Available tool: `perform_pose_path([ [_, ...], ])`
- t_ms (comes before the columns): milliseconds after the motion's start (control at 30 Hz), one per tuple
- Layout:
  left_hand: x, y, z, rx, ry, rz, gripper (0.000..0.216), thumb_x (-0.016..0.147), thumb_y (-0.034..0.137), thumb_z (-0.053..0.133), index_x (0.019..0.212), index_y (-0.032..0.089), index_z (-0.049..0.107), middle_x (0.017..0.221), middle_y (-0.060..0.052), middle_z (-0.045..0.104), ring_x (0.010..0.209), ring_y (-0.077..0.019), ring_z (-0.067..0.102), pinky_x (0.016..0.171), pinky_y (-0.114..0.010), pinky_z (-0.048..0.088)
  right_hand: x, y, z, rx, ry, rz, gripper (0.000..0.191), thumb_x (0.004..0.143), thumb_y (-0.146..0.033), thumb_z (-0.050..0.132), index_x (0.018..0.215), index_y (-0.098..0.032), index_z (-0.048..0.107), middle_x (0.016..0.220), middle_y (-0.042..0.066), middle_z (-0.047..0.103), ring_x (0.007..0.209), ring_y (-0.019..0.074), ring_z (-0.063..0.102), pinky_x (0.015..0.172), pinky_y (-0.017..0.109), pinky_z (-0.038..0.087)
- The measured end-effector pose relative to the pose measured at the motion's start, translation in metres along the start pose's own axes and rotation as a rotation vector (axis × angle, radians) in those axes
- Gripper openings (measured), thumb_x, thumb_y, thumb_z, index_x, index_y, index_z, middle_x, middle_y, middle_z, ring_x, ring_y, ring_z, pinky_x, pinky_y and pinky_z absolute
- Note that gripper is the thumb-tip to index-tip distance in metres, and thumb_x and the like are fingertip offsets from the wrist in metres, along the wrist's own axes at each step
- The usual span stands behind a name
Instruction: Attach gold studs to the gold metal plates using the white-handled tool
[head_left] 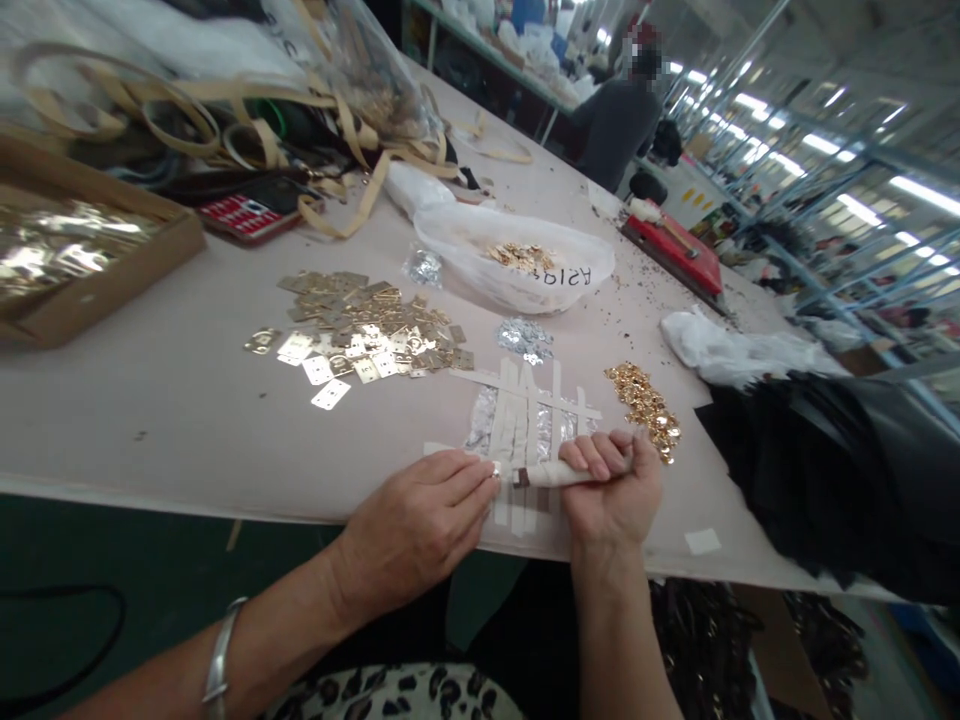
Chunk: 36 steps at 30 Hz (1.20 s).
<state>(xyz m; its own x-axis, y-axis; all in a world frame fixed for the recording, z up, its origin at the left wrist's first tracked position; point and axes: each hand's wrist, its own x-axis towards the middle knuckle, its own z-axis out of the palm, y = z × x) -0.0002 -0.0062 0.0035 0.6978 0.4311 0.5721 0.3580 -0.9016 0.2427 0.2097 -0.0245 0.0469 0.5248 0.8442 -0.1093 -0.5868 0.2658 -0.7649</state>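
My right hand [611,500] is wrapped round a rod-like tool bound in whitish tape [551,474], whose dark end points left. Facing that end, my left hand [427,510] is closed, fingertips pinched on a small shiny metal piece [496,469]; its exact kind cannot be made out. Both hands are over a patch of pale tape strips [517,415] stuck across the table's front. Small gold fittings [645,405] lie in a heap beyond my right hand. Silvery bits [525,339] lie behind the tape, and flat gold plates [375,330] are spread to the left.
A white plastic bag [450,240] holds more gold pieces. At left stands a cardboard box [169,245] of gold plates, near tan straps [367,195]. Black sheets [840,470] overhang the right edge. A red case [679,250] lies farther back; a person [619,125] is beyond the table.
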Motion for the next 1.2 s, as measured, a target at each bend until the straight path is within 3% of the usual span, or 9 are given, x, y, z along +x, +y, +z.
perform_pose_path([
  [133,-0.003,0.0,0.004,0.002,0.02,-0.004,0.024,0.095,0.014,0.054,0.115,0.01,0.068,0.116,-0.01,0.072,0.109,-0.0224,0.065,0.104,-0.039,0.053,0.006,0.012,0.002,-0.037,0.047,-0.032,0.046,0.087,-0.048,0.066,0.057,-0.021,0.042,0.048,-0.015,0.011,0.041,0.0065,0.005,0.04,0.018,0.025],
  [367,-0.005,0.001,0.006,-0.005,0.033,-0.021,0.025,0.096,0.014,0.054,0.115,0.01,0.068,0.117,-0.01,0.073,0.11,-0.0215,0.067,0.105,-0.038,0.054,0.005,0.021,0.003,-0.027,0.063,-0.019,0.043,0.087,-0.044,0.065,0.058,-0.022,0.043,0.049,-0.014,0.008,0.042,0.0074,0.001,0.038,0.017,0.025],
  [700,-0.007,0.001,0.005,-0.043,-0.006,-0.028,0.028,0.095,0.017,0.051,0.115,0.008,0.069,0.122,-0.014,0.072,0.114,-0.0235,0.067,0.108,-0.039,0.053,-0.001,0.025,0.011,-0.08,0.015,-0.123,0.039,0.099,-0.038,0.044,0.063,-0.024,0.044,0.048,-0.013,0.009,0.038,0.0084,0.001,0.035,0.018,0.021],
  [967,-0.004,0.002,0.003,-0.028,0.017,-0.029,0.026,0.096,0.015,0.051,0.112,0.008,0.07,0.118,-0.014,0.073,0.112,-0.0241,0.068,0.107,-0.04,0.055,-0.02,0.022,0.036,-0.256,-0.251,-0.21,0.037,0.098,-0.038,0.048,0.064,-0.024,0.048,0.045,-0.012,0.018,0.033,0.0072,0.015,0.038,0.019,0.028],
  [1100,-0.006,0.001,0.003,-0.02,0.023,-0.028,0.025,0.095,0.015,0.053,0.113,0.008,0.07,0.12,-0.013,0.073,0.113,-0.0227,0.067,0.107,-0.038,0.055,-0.011,0.019,0.027,-0.231,-0.129,-0.209,0.04,0.101,-0.039,0.041,0.064,-0.025,0.039,0.045,-0.012,0.013,0.034,0.0082,0.007,0.035,0.02,0.023],
  [1200,-0.007,0.001,0.004,-0.028,0.015,-0.039,0.026,0.096,0.016,0.052,0.113,0.009,0.07,0.12,-0.014,0.073,0.113,-0.0224,0.067,0.107,-0.038,0.055,-0.009,0.02,0.022,-0.228,-0.11,-0.198,0.04,0.102,-0.039,0.038,0.065,-0.025,0.037,0.046,-0.012,0.012,0.035,0.0088,0.005,0.034,0.02,0.022],
])
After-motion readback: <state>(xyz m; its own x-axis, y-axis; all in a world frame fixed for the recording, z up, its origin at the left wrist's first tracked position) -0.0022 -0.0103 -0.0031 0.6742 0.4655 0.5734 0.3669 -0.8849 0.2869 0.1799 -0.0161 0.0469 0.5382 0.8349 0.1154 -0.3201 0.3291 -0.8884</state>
